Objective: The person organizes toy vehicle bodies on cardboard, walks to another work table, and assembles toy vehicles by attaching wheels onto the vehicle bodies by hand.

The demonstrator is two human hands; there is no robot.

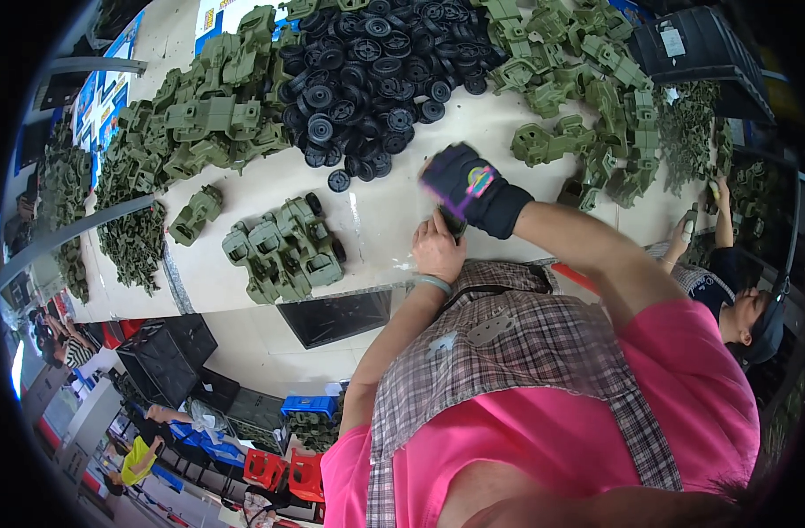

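Apron (499,343), checked, against the near edge of the pale surface (372,233). Left hand (438,251), bare, grey-green band at the wrist: fingers bent, apparently gripping the near end of a green piece. Green piece (456,225), dark, mostly covered: located at the near edge of the surface, directly in front of the body, between the two hands. It lies just beyond and to the right of the left palm, and nearer than the right glove. Visible part slants from far left to near right, which seems to be its long axis; which end is the front cannot be told. Right hand (468,187), black glove with purple trim, reaching in from the right over the far side of the piece: motion-blurred, fingertips hidden, so whether it grips cannot be told.

Vehicle bodies (284,251), green, grouped left of the left hand and nearer to it than to the right; black wheels show on the side toward the hands. Single wheel (338,180), black, lying flat, ahead and left of both hands. Single body (196,214), green, farther left, long axis slanting from near left to far right.

Wheel pile (376,70), black, ahead and slightly left; right hand the nearer. Body heap (213,106), green, far left. Second body heap (596,88), green, far right. Bin (697,57), black, beyond it.
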